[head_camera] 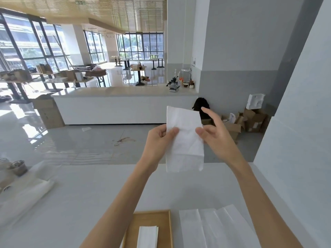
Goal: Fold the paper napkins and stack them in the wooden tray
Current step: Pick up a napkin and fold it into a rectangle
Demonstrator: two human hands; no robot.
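paper napkin [184,138] (partly folded, white) hangs upright above the white counter [89,194], pinched at its edges by left hand [159,140] and right hand [213,133], whose forefinger is raised. nearer lie a wooden tray [152,217] holding folded napkins [147,237], and flat napkins [211,228] beside it.

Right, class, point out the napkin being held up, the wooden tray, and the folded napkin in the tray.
held napkin [185,147]: head view, middle of the sheet.
wooden tray [152,219]: head view, bare floor near its far rim.
folded napkin [147,237]: head view, middle of its top face.
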